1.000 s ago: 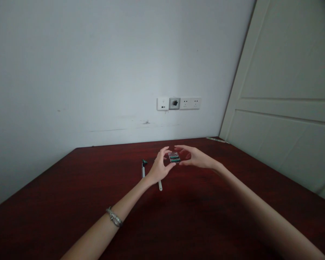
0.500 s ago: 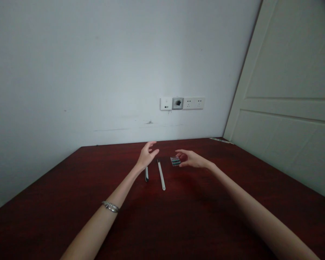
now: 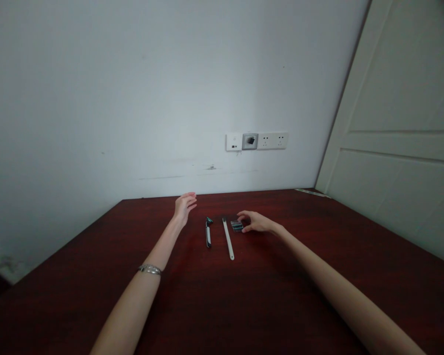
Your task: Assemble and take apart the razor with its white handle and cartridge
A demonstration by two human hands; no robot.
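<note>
My right hand (image 3: 256,222) has its thumb and fingers at the right edge of a small clear pack (image 3: 237,226) with dark strips inside, perhaps blade cartridges. The pack is low over the table or on it; I cannot tell which. Left of it lies a slim white stick with a dark head, like a toothbrush (image 3: 228,241). Farther left is a razor (image 3: 208,234) with a white and black handle and a greenish head. My left hand (image 3: 185,207) hovers beyond and left of the razor, fingers stretched, holding nothing.
The dark red wooden table (image 3: 207,305) meets a white wall (image 3: 170,98) at the back. Wall sockets (image 3: 273,141) sit above the table. A pale door panel (image 3: 399,162) stands on the right. A thin strip (image 3: 313,193) lies at the back right corner.
My left hand has drawn away to the left, uncovering the razor's head. My right hand has moved the clear pack left and lower, nearer the toothbrush. The view has shifted slightly left.
</note>
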